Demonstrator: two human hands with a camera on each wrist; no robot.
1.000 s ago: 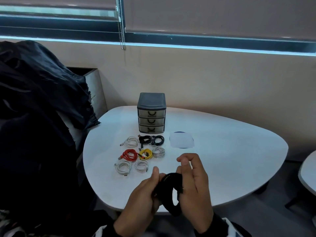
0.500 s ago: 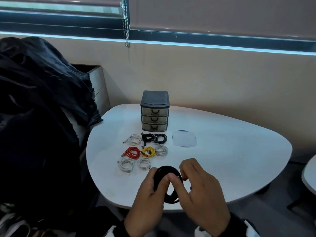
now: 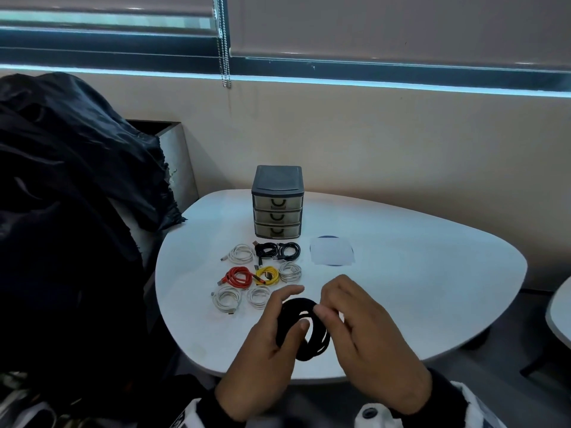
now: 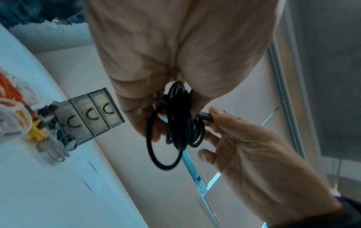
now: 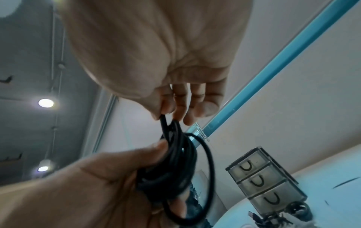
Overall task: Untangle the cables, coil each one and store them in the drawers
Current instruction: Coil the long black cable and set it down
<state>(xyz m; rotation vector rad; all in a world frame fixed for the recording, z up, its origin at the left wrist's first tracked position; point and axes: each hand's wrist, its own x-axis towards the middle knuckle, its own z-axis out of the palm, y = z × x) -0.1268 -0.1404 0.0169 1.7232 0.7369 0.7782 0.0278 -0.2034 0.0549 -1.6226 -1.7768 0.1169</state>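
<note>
A black cable [image 3: 304,330] wound into a coil hangs between both hands above the near edge of the white table [image 3: 417,273]. My left hand [image 3: 272,332] grips the coil's left side, thumb across the loops [image 5: 171,166]. My right hand [image 3: 343,316] pinches the cable's plug end [image 4: 205,117] at the coil's right side. A small grey drawer unit [image 3: 277,201] with three shut drawers stands at the back of the table. Several coiled cables lie in front of it: white [image 3: 241,253], black [image 3: 266,250], red [image 3: 238,276], yellow [image 3: 268,274].
A dark jacket [image 3: 61,180] hangs over a chair at the left. A pale sheet on a blue disc [image 3: 332,251] lies right of the drawer unit. Another table's edge [image 3: 559,313] shows at the far right.
The hands and the black coil have risen a little over the table edge. The coil has turned more face-on, and the right hand has shifted from the top to its right side.
</note>
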